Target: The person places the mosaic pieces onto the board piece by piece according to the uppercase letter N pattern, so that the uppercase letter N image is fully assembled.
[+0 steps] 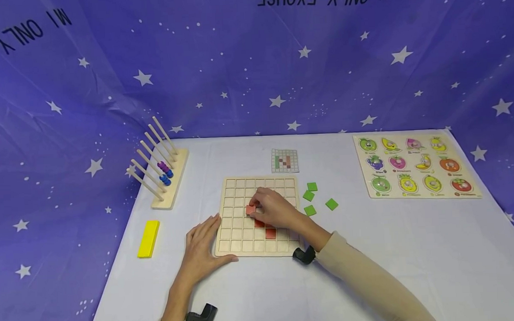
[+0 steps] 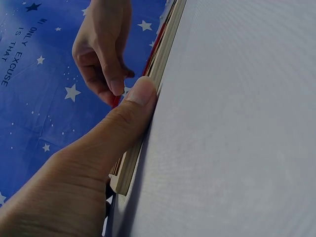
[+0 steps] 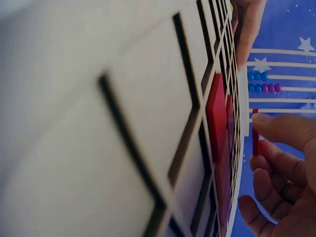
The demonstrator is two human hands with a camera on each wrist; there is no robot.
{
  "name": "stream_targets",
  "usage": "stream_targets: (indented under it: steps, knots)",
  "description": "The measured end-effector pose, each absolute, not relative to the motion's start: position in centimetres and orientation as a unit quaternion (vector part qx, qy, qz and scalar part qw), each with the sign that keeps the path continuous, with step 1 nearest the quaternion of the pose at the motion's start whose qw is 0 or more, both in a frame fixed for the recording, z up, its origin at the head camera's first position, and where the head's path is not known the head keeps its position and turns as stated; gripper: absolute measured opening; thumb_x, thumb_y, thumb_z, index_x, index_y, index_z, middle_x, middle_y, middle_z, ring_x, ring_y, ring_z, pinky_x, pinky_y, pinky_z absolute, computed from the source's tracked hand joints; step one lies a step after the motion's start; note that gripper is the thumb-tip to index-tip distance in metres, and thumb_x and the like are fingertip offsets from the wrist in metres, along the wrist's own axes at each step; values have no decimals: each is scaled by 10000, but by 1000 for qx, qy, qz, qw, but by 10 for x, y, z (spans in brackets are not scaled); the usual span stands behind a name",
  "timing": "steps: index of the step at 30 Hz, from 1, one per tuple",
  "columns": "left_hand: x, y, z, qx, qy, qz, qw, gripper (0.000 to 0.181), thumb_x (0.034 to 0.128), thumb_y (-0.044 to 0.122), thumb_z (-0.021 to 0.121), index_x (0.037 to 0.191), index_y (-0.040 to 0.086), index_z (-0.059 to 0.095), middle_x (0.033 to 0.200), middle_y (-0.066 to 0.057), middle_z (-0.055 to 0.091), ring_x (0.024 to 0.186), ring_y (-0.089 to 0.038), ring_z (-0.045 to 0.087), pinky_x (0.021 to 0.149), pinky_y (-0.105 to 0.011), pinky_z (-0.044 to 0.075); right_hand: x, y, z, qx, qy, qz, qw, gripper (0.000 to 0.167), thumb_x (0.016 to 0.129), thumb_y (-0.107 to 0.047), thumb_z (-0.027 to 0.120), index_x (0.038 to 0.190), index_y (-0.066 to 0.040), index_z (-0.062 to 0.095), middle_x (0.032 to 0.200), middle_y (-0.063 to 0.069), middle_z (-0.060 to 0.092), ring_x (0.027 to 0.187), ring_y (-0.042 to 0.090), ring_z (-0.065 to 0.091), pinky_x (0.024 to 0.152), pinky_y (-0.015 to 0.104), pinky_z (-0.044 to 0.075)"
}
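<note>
A wooden grid board lies on the table, with a red tile in one of its squares and another red tile up and left of it. Between thumb and fingertips, my right hand pinches a red square tile over the board's middle; in the right wrist view this tile is on edge, apart from the board. My left hand rests at the board's near left corner, its fingers along the left side and its thumb against the front edge. The right hand hides some squares.
Several green tiles lie right of the board. Behind it is a small pattern card. At left stand a peg rack with blue and purple beads and a yellow block. A fruit puzzle board lies at far right.
</note>
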State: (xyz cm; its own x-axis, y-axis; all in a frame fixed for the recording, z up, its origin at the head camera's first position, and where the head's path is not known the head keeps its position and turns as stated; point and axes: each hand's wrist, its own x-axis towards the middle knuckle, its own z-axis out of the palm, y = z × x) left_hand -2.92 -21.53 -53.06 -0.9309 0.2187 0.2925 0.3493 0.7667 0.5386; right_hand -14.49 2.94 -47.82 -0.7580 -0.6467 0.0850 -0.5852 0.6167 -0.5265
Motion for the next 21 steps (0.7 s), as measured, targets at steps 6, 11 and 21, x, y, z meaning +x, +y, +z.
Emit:
stream_targets:
  steps: [6, 11, 21]
  knots:
    - [-29, -216, -531, -153, -933, -307, 106, 1137, 559, 570, 884, 1462, 40, 441, 1523, -107, 436, 1383, -286, 398, 1073, -477, 213, -147, 22, -482, -346, 899, -264, 58, 233, 847, -237, 769, 1005, -76, 712, 960, -2, 625, 828, 114, 536, 803, 297, 499]
    - [-29, -216, -533, -149, -935, -306, 100, 1142, 562, 580, 880, 1470, 52, 432, 1532, -93, 426, 1392, -268, 387, 1077, -470, 208, -148, 20, -485, -344, 901, -258, 59, 224, 843, -239, 773, 987, -78, 713, 933, -9, 618, 799, 108, 510, 774, 290, 485]
    - [-29, -216, -533, -147, -937, -302, 99, 1135, 565, 573, 883, 1472, 61, 433, 1530, -85, 429, 1386, -263, 391, 1075, -469, 211, -149, 18, -489, -342, 903, -254, 59, 218, 840, -231, 778, 988, -83, 718, 935, -8, 627, 804, 113, 511, 769, 297, 474]
